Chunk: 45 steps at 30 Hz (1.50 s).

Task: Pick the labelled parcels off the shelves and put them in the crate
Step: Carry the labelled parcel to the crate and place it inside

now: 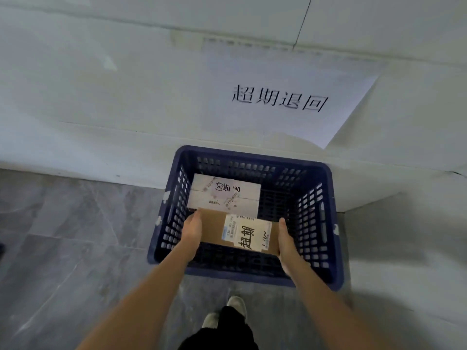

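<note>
Both hands hold 1 brown cardboard box (214,228) between them, inside the blue crate (326,223). On the box's left end, the left hand (192,229) lies with fingers straight and pointing forward, and the right hand (286,242) presses the right end the same way; whether any fingers curl under the box cannot be told. A white shipping label (232,229) with a barcode is stuck on the box top, and beside it a white slip (250,237) with large black handwritten characters. Near the crate's front wall, the box sits low between the side walls. Just behind it in the crate, against the far left corner, lies a pale box (225,195) with tape strips and its own handwritten label. With its far side against a white wall (101,97), the crate stands on a grey tiled floor (63,236). Above the crate, a white paper sign (290,97) with 4 printed black characters is fixed to the wall. At the bottom edge, 2 shoes (236,305) show under dark trousers.
</note>
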Each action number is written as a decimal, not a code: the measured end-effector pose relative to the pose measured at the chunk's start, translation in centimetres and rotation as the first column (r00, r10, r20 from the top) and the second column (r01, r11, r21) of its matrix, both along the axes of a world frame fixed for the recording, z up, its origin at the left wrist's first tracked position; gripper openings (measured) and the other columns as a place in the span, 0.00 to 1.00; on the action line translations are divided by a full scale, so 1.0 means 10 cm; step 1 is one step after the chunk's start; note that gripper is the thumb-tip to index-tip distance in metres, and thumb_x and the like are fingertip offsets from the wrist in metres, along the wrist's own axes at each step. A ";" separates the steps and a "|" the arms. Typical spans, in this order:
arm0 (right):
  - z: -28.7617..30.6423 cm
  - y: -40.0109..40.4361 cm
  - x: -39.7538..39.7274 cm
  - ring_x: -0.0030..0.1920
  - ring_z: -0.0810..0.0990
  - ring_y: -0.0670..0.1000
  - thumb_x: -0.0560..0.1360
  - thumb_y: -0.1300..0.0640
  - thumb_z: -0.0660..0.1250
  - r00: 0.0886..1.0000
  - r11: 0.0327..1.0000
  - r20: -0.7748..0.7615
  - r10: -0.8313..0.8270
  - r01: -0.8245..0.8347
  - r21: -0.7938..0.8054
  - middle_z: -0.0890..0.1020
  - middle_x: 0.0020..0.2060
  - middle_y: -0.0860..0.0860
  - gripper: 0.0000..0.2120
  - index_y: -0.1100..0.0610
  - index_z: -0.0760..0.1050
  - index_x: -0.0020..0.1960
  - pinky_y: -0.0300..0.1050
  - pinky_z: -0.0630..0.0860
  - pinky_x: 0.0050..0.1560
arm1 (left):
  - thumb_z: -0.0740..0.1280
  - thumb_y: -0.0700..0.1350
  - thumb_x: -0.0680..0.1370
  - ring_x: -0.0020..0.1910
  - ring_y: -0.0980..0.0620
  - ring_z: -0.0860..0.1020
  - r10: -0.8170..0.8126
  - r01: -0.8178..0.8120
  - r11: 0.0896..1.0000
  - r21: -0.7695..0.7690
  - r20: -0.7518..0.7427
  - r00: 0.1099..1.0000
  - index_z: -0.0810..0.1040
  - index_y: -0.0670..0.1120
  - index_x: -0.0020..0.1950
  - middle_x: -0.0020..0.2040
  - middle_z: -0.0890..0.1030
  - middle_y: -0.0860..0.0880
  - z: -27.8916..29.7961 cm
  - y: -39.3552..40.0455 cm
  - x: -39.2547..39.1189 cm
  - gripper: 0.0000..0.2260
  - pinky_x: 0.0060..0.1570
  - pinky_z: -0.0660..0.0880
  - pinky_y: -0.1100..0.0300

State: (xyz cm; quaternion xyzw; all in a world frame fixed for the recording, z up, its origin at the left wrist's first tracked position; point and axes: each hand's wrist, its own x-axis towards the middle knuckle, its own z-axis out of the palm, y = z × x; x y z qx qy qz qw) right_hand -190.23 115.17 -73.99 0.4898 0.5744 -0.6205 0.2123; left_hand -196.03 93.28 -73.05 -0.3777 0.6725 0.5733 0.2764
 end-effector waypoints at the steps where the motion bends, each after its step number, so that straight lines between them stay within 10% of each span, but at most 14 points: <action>1: -0.29 0.02 -0.02 0.57 0.80 0.57 0.75 0.29 0.51 1.000 1.000 0.015 -0.009 0.009 -0.019 0.82 0.57 0.57 0.37 0.58 0.74 0.67 0.56 0.72 0.66 | 0.53 0.57 0.82 0.69 0.42 0.68 0.019 -0.019 1.000 0.006 0.029 0.999 0.62 0.45 0.76 0.72 0.68 0.44 -0.17 -0.01 -0.05 0.25 0.68 0.65 0.49; 6: -0.95 -0.09 -0.17 0.59 0.79 0.58 0.71 0.24 0.46 0.998 0.991 0.066 -0.020 0.029 -0.129 0.82 0.57 0.57 0.41 0.53 0.80 0.57 0.58 0.68 0.70 | 0.51 0.62 0.80 0.71 0.41 0.67 0.170 -0.179 0.982 0.067 0.127 0.977 0.63 0.46 0.76 0.74 0.67 0.44 -1.23 -0.17 -0.20 0.30 0.71 0.64 0.45; 23: -1.14 -0.40 -0.53 0.58 0.80 0.54 0.72 0.25 0.49 0.996 0.978 0.031 -0.084 0.088 -0.187 0.80 0.61 0.54 0.38 0.48 0.72 0.69 0.53 0.74 0.63 | 0.52 0.64 0.74 0.66 0.42 0.70 0.217 -0.211 0.974 -0.079 0.084 0.973 0.66 0.47 0.74 0.71 0.70 0.46 -1.60 -0.36 -0.46 0.33 0.69 0.65 0.45; 30: -0.22 -0.27 -0.52 0.75 0.60 0.56 0.79 0.33 0.46 0.997 0.992 0.049 -0.062 0.067 -0.107 0.62 0.76 0.54 0.35 0.53 0.57 0.78 0.52 0.57 0.73 | 0.51 0.56 0.79 0.69 0.41 0.67 0.074 -0.072 0.987 -0.141 0.010 0.997 0.62 0.46 0.76 0.73 0.67 0.43 -0.53 -0.13 -0.33 0.27 0.71 0.62 0.45; 36: 1.03 -0.46 -0.77 0.48 0.78 0.50 0.80 0.37 0.52 0.990 0.993 -0.072 0.118 -0.119 0.001 0.77 0.63 0.55 0.28 0.55 0.72 0.69 0.40 0.74 0.43 | 0.51 0.53 0.83 0.73 0.43 0.63 -0.096 0.083 0.986 -0.148 -0.080 0.992 0.60 0.45 0.77 0.76 0.63 0.45 0.75 -0.04 -0.39 0.24 0.72 0.59 0.47; 38: 1.46 -0.57 -0.85 0.58 0.78 0.53 0.81 0.37 0.52 0.956 0.967 -0.157 0.249 -0.236 0.100 0.75 0.67 0.54 0.28 0.54 0.71 0.71 0.47 0.75 0.56 | 0.52 0.54 0.83 0.75 0.45 0.59 -0.214 0.177 0.959 -0.222 -0.152 0.965 0.57 0.45 0.78 0.77 0.60 0.46 1.22 -0.09 -0.37 0.25 0.74 0.57 0.50; 45: 2.83 -1.05 -0.99 0.79 0.50 0.50 0.82 0.40 0.49 0.430 0.416 -0.146 0.891 -0.642 0.644 0.54 0.79 0.49 0.30 0.53 0.53 0.79 0.50 0.51 0.77 | 0.49 0.59 0.82 0.78 0.51 0.41 -0.636 0.390 0.594 -0.703 -0.114 0.763 0.43 0.42 0.79 0.80 0.43 0.47 2.71 -0.75 -0.11 0.32 0.76 0.42 0.55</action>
